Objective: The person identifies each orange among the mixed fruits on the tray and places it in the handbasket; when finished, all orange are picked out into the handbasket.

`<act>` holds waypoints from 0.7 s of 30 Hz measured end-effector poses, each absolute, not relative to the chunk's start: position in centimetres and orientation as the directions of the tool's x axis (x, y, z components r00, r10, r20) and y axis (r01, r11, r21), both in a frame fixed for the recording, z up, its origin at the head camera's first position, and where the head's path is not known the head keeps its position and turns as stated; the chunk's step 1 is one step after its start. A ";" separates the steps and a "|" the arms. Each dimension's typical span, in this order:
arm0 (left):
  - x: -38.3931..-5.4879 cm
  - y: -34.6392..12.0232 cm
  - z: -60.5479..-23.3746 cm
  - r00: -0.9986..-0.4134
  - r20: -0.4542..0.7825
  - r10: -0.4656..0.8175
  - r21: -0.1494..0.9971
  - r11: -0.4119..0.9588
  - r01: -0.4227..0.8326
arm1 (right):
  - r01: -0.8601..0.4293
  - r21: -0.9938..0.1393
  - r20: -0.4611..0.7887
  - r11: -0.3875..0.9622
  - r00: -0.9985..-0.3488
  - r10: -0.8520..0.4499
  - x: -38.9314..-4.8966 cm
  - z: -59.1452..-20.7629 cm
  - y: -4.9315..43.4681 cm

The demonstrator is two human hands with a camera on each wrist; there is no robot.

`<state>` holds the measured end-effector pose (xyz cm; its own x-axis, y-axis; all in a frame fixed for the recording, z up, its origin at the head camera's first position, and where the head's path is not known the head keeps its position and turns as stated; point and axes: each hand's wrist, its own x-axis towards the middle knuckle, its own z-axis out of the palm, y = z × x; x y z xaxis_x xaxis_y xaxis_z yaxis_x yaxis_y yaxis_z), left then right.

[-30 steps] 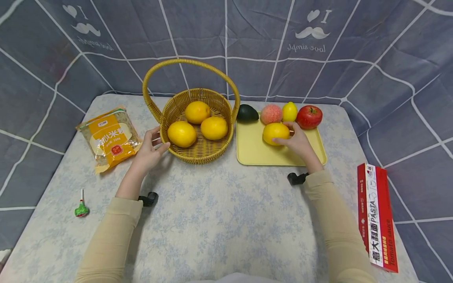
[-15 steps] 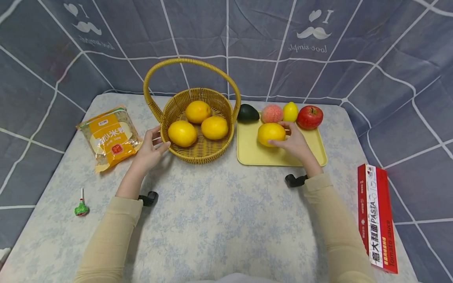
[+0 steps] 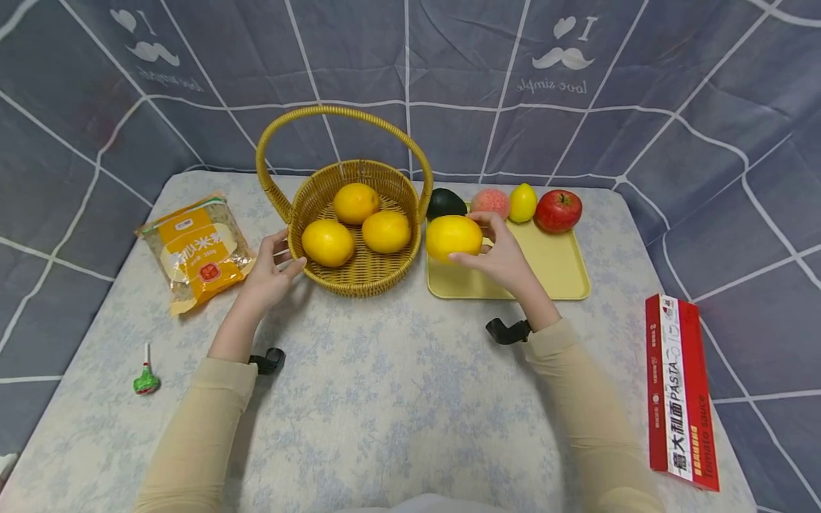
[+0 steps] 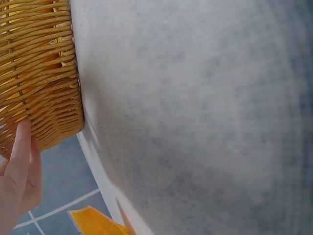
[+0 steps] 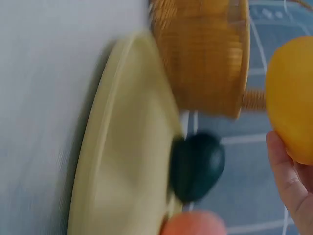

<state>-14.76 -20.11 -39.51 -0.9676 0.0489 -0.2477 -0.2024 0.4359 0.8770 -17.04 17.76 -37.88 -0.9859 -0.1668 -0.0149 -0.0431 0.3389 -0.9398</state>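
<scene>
My right hand (image 3: 500, 260) grips a large yellow mango (image 3: 454, 239) between thumb and fingers, above the left part of a pale yellow tray (image 3: 509, 291). In the right wrist view the mango (image 5: 296, 98) is up off the tray, apart from the basket. My left hand (image 3: 269, 274) touches the left outer side of a woven basket (image 3: 359, 288) with a tall handle. Its extended fingers (image 4: 20, 152) lie against the wicker in the left wrist view. Inside the basket lie three similar yellow mangoes (image 3: 328, 243).
Along the tray's back edge are a dark green avocado (image 3: 445, 204), a peach (image 3: 490, 204), a small lemon (image 3: 523, 203) and a red apple (image 3: 559, 211). An orange food bag (image 3: 199, 253) and a lollipop (image 3: 146, 379) lie left; a red pasta box (image 3: 683, 392) lies right.
My right hand has lifted the mango from the tray and carried it left toward the basket. The left hand has stayed at the basket's side.
</scene>
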 end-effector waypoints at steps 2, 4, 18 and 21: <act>-14.7 -20.2 -39.5 -0.967 -0.249 0.052 0.878 0.434 -0.203 | -0.059 -0.951 0.001 0.303 -0.982 -0.190 -16.9 -37.7 16.5; -14.7 -20.2 -39.6 -0.968 -0.246 0.054 0.880 0.431 -0.200 | -0.071 -0.958 0.011 0.279 -0.977 -0.211 -16.8 -37.7 15.2; -14.6 -20.1 -39.3 -0.971 -0.234 0.047 0.879 0.437 -0.190 | -0.133 -0.950 0.054 0.282 -0.961 -0.270 -17.1 -39.4 8.0; -14.6 -20.1 -39.3 -0.971 -0.235 0.050 0.878 0.438 -0.190 | -0.158 -0.933 0.071 0.323 -0.961 -0.266 -17.3 -39.7 7.2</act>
<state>-14.56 -20.09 -39.31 -0.9707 0.0498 -0.2353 -0.1904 0.4383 0.8784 -17.30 7.24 -39.69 -0.9613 -0.2663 0.0709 -0.1581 0.3226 -0.9332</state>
